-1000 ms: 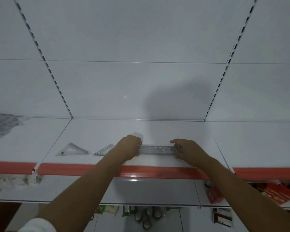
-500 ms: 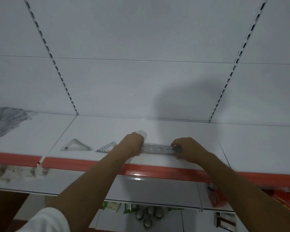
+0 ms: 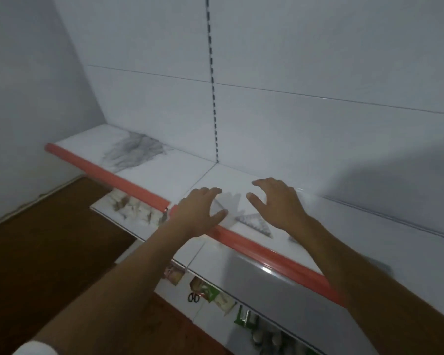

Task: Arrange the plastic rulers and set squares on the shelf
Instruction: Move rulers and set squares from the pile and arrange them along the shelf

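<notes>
On the white shelf (image 3: 164,172) with a red front strip lie two clear plastic set squares. The left set square (image 3: 227,204) sits between my hands, near the strip. A second set square (image 3: 254,221) lies just right of it, under my right wrist. A corner of the clear ruler (image 3: 292,238) shows behind my right forearm. My left hand (image 3: 198,211) hovers at the left set square's edge, fingers loosely spread, thumb touching or just over it. My right hand (image 3: 277,203) is above the shelf with fingers spread and holds nothing.
A grey smudge (image 3: 133,152) marks the shelf's left bay. A slotted upright (image 3: 213,98) runs up the white back panel. Lower shelves hold packets (image 3: 210,294), scissors (image 3: 194,297) and small boxes (image 3: 131,206). Brown floor (image 3: 49,239) lies to the left.
Both hands have let go of the ruler and moved left over the set squares. The view has swung left, so the shelf now runs diagonally.
</notes>
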{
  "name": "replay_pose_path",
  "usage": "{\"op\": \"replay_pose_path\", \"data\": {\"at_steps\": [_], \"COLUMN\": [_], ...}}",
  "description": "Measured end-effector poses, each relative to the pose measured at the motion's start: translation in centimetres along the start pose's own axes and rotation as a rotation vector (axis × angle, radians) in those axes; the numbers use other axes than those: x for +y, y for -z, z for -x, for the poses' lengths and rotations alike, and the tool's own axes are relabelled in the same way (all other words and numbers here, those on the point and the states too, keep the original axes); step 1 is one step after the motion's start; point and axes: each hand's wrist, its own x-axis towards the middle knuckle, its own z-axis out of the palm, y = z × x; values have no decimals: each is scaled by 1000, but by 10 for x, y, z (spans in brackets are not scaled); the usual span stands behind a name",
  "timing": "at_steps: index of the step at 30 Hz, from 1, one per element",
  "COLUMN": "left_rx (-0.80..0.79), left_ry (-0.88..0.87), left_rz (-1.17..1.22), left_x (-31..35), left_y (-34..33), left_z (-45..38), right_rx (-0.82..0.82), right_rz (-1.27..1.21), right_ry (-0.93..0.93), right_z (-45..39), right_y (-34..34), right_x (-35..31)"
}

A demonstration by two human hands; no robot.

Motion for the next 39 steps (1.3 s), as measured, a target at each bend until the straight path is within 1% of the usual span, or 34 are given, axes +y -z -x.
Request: {"op": "replay_pose_path", "data": {"at_steps": [3, 6, 12, 17, 21, 25, 34, 39], "left_rx": [76, 117, 191, 191, 181, 174, 173, 178], "left_ry": [126, 255, 492, 573, 625, 641, 688, 676], "left_rz": [-27, -59, -129, -158, -133, -124, -160, -168], "left_x": [-71, -136, -239, -294, -334, -376, -489, -541], "left_y": [34, 68, 124, 150, 157, 159, 195, 204], "left_z": [38, 79, 148, 182, 185, 169, 105, 66], "right_rx": [-94, -158, -145, -133, -168, -186, -239, -225], "right_rz": [12, 28, -20, -35, -37, -42, -125, -110], "right_ry": [138, 240, 464, 554, 594, 610, 667, 690], "right_z": [-37, -74, -127, -153, -175, -211, -322, -374], "right_y": [-23, -44, -88, -126, -154, -185, -253, -278], "right_x": [-67, -139, -288, -374, -417, -451, -523, -546]}}
